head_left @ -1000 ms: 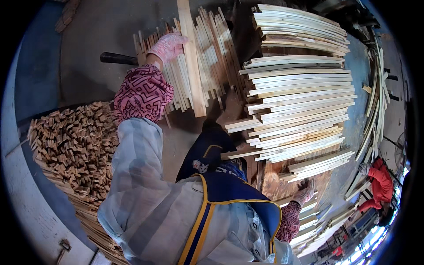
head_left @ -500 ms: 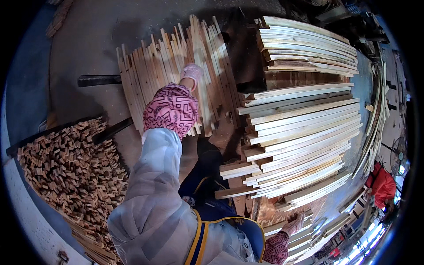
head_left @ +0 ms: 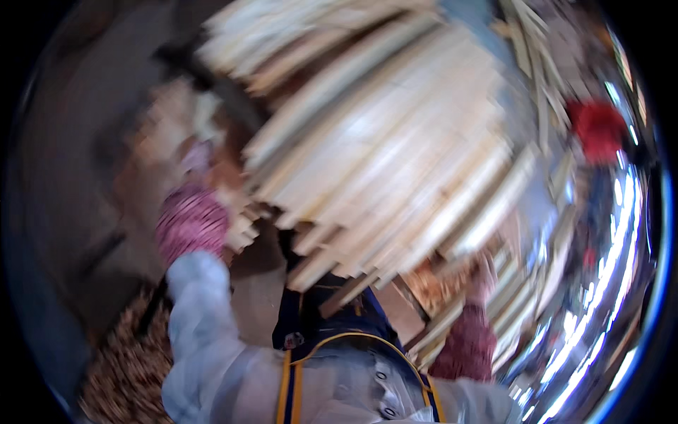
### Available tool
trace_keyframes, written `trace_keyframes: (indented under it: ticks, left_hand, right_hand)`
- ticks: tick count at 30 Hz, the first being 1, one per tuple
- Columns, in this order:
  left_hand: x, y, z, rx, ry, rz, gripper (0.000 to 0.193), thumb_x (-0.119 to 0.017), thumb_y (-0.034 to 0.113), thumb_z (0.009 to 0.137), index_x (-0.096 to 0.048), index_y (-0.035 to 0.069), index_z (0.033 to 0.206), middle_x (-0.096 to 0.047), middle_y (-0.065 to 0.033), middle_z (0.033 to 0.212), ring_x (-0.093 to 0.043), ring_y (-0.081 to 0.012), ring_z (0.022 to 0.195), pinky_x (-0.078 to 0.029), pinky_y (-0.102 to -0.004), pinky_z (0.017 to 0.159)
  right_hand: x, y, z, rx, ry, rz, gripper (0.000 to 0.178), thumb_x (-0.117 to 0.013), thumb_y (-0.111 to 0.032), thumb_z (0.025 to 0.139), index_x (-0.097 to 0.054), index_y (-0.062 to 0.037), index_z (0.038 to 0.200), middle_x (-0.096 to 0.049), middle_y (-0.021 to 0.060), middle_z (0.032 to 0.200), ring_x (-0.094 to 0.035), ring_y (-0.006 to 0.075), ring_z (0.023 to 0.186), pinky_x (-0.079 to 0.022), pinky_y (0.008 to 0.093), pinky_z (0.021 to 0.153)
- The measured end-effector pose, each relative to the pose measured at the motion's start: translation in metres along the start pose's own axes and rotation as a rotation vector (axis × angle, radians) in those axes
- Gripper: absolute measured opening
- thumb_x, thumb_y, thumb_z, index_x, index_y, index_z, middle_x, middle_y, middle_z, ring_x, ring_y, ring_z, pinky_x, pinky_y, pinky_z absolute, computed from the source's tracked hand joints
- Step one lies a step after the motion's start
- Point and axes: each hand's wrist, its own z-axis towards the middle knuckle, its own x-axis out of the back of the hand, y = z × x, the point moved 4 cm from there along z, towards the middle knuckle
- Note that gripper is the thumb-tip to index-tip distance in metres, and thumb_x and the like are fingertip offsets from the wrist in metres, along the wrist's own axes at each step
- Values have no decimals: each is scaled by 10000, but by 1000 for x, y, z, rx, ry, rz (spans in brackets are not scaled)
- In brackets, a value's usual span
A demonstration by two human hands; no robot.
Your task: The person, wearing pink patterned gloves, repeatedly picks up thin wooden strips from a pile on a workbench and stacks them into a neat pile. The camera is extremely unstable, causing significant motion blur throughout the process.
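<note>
The whole picture is smeared by motion. My left hand (head_left: pixel 198 159), in a pale pink glove with a patterned pink sleeve, is over the left stack of thin wooden strips (head_left: pixel 164 124). Its fingers are too blurred to show a grip. To the right lies a broad layer of pale wooden strips (head_left: pixel 395 141), their near ends uneven. Low on the right, my right hand (head_left: pixel 482 279), also gloved, is beside more wooden strips (head_left: pixel 512 304). Whether it holds one cannot be made out.
A heap of short wood pieces (head_left: pixel 127 367) lies at the lower left. Another stack of strips (head_left: pixel 304 32) is at the top. Long loose strips (head_left: pixel 538 78) stand out at the upper right, near a person in red (head_left: pixel 599 131).
The view has swung to the right, so the stacks appear shifted left and tilted. My left arm now shows farther left, its hand lower in the picture. My right forearm shows more fully.
</note>
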Motion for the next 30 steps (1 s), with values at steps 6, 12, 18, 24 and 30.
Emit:
trace_keyframes:
  ticks: [6,12,18,24,30]
  left_hand:
    - [90,-15,-33,164,307,-573,401,-497,237,947,-494,34,1293,-501,-201,1298,-583,-325,1144,-470,-428,982]
    - [203,63,-209,18,727,-1232,482,-447,248,987,-395,5,1400,-406,-204,1430,-533,-302,1232,-427,-411,1052]
    - [158,374,-348,-692,-91,-1612,565,-397,259,1027,-297,-24,1506,-311,-207,1563,-483,-279,1320,-383,-395,1122]
    - [60,591,-429,-655,-617,-672,916,-608,659,859,-379,34,1489,-503,-201,1428,-488,-315,1307,-392,-379,1076]
    - [-5,590,-431,-657,-677,-184,879,-621,540,841,-280,103,1523,-441,-306,1423,-466,-448,1299,-387,-479,1078]
  right_hand:
    - [-6,8,48,-327,81,158,663,-723,-348,839,-455,-41,1362,-604,204,1224,-620,353,1070,-452,491,1001]
    - [-15,-41,87,-829,-83,-147,861,-801,-470,732,-327,-99,1348,-529,193,1312,-580,309,1189,-546,427,908]
    - [-28,48,65,-733,-88,1153,779,-647,-398,889,-294,-38,1483,-612,241,1183,-662,322,984,-580,434,824]
    - [-21,62,-54,-617,-362,2326,625,-623,-520,914,-597,-13,1279,-688,159,1110,-691,243,905,-608,379,772]
    - [-39,120,-81,-481,-85,658,497,-547,-424,917,-608,-141,1321,-644,185,1255,-600,332,1182,-440,388,1016]
